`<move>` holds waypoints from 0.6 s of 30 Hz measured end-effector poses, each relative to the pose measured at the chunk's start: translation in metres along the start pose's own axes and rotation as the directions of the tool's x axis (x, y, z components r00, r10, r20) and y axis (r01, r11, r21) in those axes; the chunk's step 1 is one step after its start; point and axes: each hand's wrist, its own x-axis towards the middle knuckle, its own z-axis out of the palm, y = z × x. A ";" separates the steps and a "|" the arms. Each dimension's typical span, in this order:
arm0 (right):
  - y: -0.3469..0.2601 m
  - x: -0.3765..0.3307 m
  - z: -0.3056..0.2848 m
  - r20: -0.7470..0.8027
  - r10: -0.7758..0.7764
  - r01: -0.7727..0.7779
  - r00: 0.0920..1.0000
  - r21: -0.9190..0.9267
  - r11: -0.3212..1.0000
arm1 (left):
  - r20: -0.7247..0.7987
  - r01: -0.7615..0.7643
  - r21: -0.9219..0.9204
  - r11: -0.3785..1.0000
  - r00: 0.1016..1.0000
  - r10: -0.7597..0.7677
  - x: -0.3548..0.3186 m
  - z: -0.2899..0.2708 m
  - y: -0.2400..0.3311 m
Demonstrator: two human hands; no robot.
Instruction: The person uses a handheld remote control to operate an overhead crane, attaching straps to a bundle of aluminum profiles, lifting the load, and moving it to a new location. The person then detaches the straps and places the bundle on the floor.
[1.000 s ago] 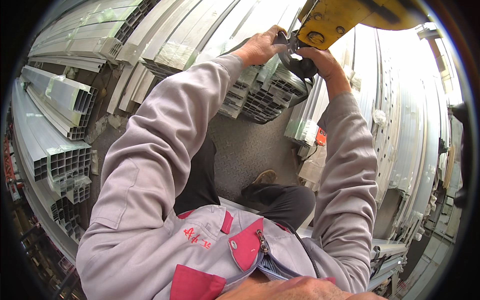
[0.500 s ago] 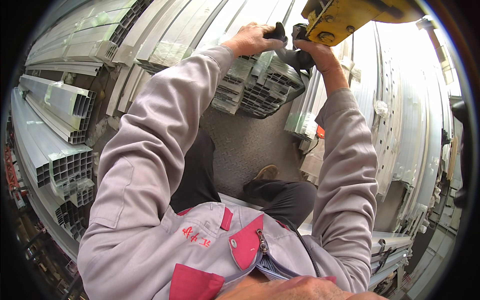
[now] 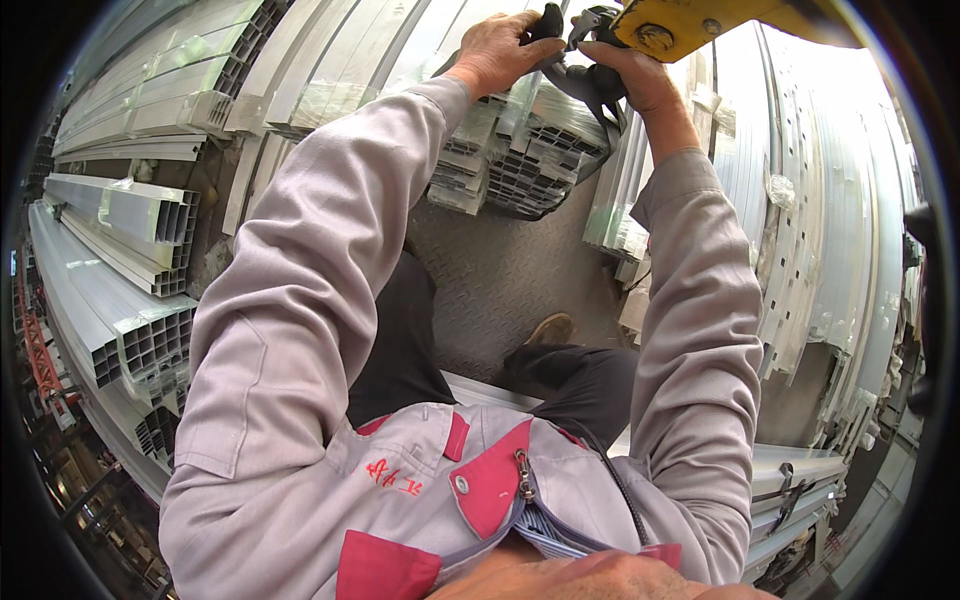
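At one o'clock, the black strap [image 3: 596, 86] sits beside the yellow block [image 3: 690, 28]. The left hand [image 3: 495, 52] pinches it, fingers nearly closed; the right hand [image 3: 640, 78] hides its grip. Probably soft, tough, best held by its loop.

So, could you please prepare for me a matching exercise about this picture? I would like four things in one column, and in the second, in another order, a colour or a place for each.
Things
1. Strap
2. Bolted block
3. Shoe
4. Collar

Colour or place
A. On the patterned floor
B. Dark red
C. Black, running down beside the bundled tubes
D. Yellow, at the top of the view

Right pairs: 1-C, 2-D, 3-A, 4-B
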 end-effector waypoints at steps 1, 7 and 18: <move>-0.003 0.000 0.000 0.033 0.021 -0.021 0.999 -0.012 1.000 | -0.012 -0.014 0.082 0.997 1.000 0.015 -0.002 -0.002 0.004; -0.002 -0.043 -0.038 0.103 -0.151 0.173 0.983 -0.253 0.952 | 0.051 0.064 -0.341 0.938 0.997 -0.050 -0.002 -0.009 0.005; 0.150 -0.320 -0.240 -0.740 0.381 -0.766 0.554 -0.275 0.581 | 0.225 0.166 -0.840 0.516 0.973 0.054 0.000 0.015 -0.023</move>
